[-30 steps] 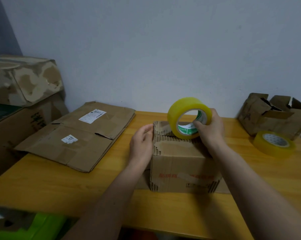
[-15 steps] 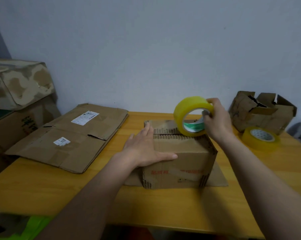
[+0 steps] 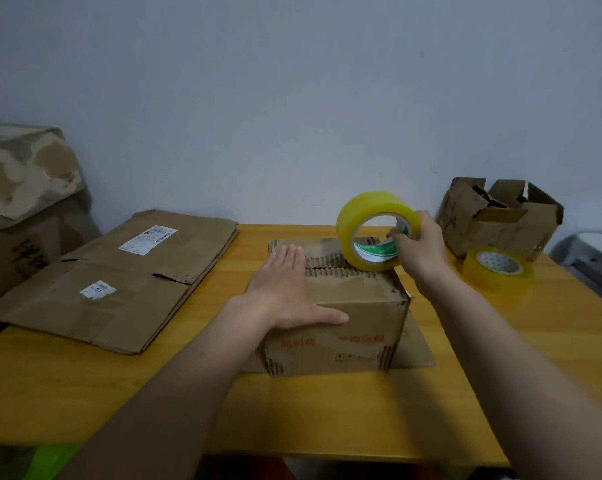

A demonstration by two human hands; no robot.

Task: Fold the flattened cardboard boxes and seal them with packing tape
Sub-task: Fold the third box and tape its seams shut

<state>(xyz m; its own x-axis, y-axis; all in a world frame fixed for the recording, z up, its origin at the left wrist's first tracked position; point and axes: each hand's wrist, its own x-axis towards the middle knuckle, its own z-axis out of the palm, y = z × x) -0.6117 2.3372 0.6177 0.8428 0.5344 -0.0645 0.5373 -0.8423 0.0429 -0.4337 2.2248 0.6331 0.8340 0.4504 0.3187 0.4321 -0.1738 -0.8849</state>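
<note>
A small folded cardboard box (image 3: 355, 327) stands in the middle of the yellow table (image 3: 85, 393), its top flaps closed with the seam running left to right. My left hand (image 3: 289, 292) lies flat on the left part of the box top, fingers straight, pressing the flaps down. My right hand (image 3: 419, 245) grips a yellow roll of packing tape (image 3: 368, 233) upright, fingers through its core, with the roll touching the box top near the seam's right end.
Flattened cardboard boxes (image 3: 119, 278) lie on the table's left. A second tape roll (image 3: 498, 271) and an open battered box (image 3: 500, 216) sit at the right rear. Larger boxes (image 3: 22, 188) are stacked off the left edge. A wall rises behind.
My left hand moved from the box's left edge onto its top and now lies flat there. My right hand carried the tape roll a little to the right along the box top.
</note>
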